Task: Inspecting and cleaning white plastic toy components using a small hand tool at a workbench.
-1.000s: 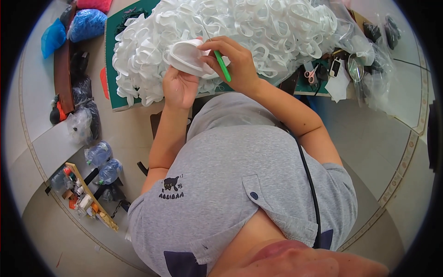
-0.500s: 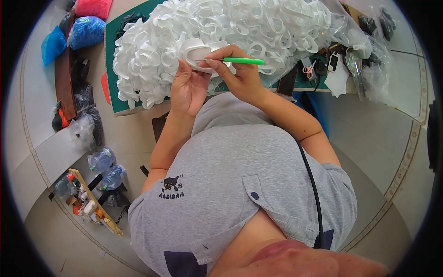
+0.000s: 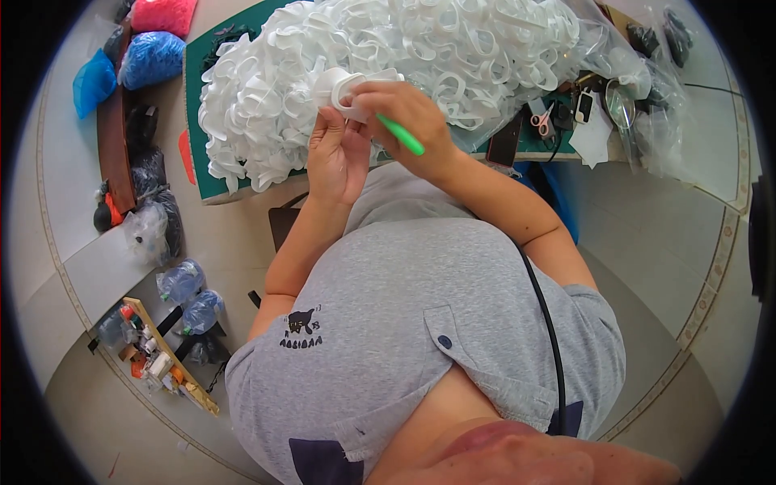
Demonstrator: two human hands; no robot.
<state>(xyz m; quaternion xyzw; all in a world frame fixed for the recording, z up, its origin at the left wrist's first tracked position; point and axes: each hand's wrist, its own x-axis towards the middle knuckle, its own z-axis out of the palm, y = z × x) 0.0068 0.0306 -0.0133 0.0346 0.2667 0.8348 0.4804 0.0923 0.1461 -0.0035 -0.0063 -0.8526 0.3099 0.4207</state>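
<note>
Over the near edge of the table, my left hand (image 3: 338, 162) pinches a white moulded piece (image 3: 330, 85) with a curved, ring-like rim, its thumb upright along the near side. My right hand (image 3: 414, 125) is closed round a slim tool with a bright green handle (image 3: 402, 135), which slants down out of the fist toward me. The fingers of that hand press against the right side of the white piece and cover the tool's tip. Just behind both hands lies a big heap of similar white looped pieces (image 3: 267, 89).
The heap covers much of a green-topped table (image 3: 194, 89). To its right are a dark flat phone-like object (image 3: 505, 141), pink-handled scissors (image 3: 543, 124), a white sheet (image 3: 592, 137) and clear plastic bags (image 3: 659, 121). Blue bags (image 3: 153, 58) sit at far left.
My right hand has turned, so the green handle swings from level to slanting down toward me. The white piece has tilted in my left hand, which has shifted slightly right.
</note>
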